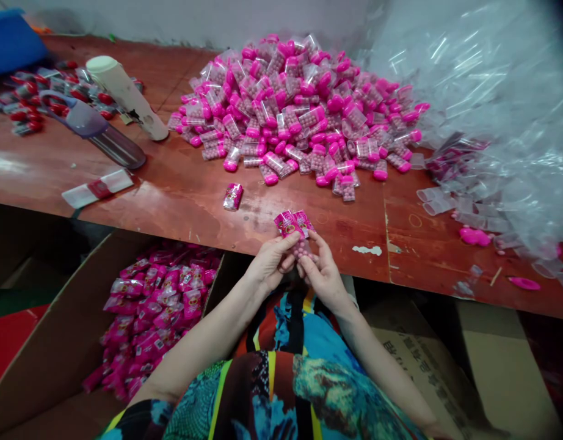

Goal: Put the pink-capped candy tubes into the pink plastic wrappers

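Observation:
Just over the table's front edge, my left hand (pixel 275 260) is closed, its thumb pressing on a pink printed sleeve (pixel 288 223). My right hand (pixel 325 272) has its fingers closed around a small clear bottle (pixel 303 249) of pink balls. Bottle and sleeve meet between the two hands; whether the bottle is inside the sleeve I cannot tell. A wrapped pink packet (pixel 232 197) lies on the table, left of my hands. Beyond them rises a large heap of clear bottles with pink caps (pixel 286 110).
An open carton (pixel 47 336) below the table at left holds many pink packets (pixel 157 311). On the red-brown table (pixel 181 214) stand a purple-lidded bottle (pixel 96 131), a white tumbler (pixel 128 98) and red-capped bottles (pixel 27 101). Clear plastic bags (pixel 483 91) and loose empty bottles (pixel 435 200) lie right.

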The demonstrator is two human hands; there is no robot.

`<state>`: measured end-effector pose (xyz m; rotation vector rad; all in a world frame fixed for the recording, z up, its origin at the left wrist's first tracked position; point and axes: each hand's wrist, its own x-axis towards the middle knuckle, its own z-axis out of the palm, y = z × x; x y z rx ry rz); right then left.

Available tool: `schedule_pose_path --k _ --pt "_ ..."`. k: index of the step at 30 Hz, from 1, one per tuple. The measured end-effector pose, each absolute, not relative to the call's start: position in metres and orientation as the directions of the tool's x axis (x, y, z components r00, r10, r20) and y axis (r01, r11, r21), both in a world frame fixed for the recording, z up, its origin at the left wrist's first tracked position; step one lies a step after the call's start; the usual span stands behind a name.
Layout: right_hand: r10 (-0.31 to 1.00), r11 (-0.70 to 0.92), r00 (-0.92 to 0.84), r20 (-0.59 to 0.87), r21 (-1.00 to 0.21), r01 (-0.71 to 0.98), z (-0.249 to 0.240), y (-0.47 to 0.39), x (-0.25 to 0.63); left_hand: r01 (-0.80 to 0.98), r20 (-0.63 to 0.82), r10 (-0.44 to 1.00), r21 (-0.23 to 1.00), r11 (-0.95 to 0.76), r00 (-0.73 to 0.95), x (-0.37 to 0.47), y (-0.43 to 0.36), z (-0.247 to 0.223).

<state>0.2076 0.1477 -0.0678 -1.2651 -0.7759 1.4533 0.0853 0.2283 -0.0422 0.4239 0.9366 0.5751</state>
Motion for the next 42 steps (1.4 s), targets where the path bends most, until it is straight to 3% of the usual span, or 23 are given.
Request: schedule_pose_path --k 5,10,16,22,24,27,30,32,34,36,38,40,42 --pt "0.924 -0.355 -0.052 -0.378 -0.801 -0.483 -0.066 0.146 0.212 -0.181 -0.574 0.571 0.595 0.783 0.587 0.078 0.221 -0.042" --pt "0.932 -0.336 -0.005 -0.362 -0.860 -0.383 -0.068 0.147 0.215 -0.026 -0.623 0.577 0.668 0.744 0.528 0.074 0.217 -0.041" --pt "0.936 -0.336 -0.030 -0.350 -0.868 -0.366 -0.061 0.150 0.220 -0.147 -0.640 0.624 0.635 0.758 0.448 0.078 0.221 -0.036" --pt "0.917 -0.382 -0.030 -0.397 -0.858 -0.342 -0.063 0.150 0.210 -0.093 -0.628 0.593 0.643 0.760 0.504 0.074 0.218 -0.037" --pt "0.931 -0.357 -0.009 -0.365 -0.903 -0.239 -0.065 0.153 0.210 -0.044 -0.643 0.620 0.677 0.734 0.451 0.062 0.225 -0.036" --pt "0.974 -0.202 0.125 -0.190 -0.976 0.086 -0.066 0.164 0.219 0.056 -0.598 0.754 0.792 0.608 0.272 0.033 0.251 -0.034" --pt "0.979 -0.079 0.203 0.024 -0.872 0.483 -0.071 0.183 0.231 0.265 -0.470 0.876 0.863 0.430 0.109 -0.001 0.285 -0.036" --pt "0.980 -0.076 0.188 0.066 -0.748 0.659 -0.078 0.193 0.234 0.523 -0.365 0.931 0.797 0.301 0.021 -0.019 0.300 -0.037" --pt "0.980 -0.099 0.185 0.071 -0.632 0.768 -0.086 0.197 0.232 0.757 -0.250 0.965 0.614 0.224 -0.083 -0.028 0.302 -0.034" --pt "0.975 -0.106 0.195 0.109 -0.542 0.834 -0.093 0.195 0.226 0.861 -0.137 0.973 0.453 0.230 -0.188 -0.029 0.294 -0.031" --pt "0.962 -0.106 0.217 0.166 -0.503 0.858 -0.099 0.193 0.220 0.852 -0.044 0.971 0.470 0.229 -0.236 -0.021 0.281 -0.031" --pt "0.948 -0.101 0.234 0.214 -0.494 0.863 -0.102 0.192 0.217 0.724 -0.053 0.984 0.670 0.162 -0.171 -0.007 0.271 -0.036" --pt "0.933 -0.082 0.242 0.265 -0.497 0.864 -0.102 0.192 0.217 0.482 -0.179 0.983 0.859 0.169 -0.026 0.012 0.263 -0.045"
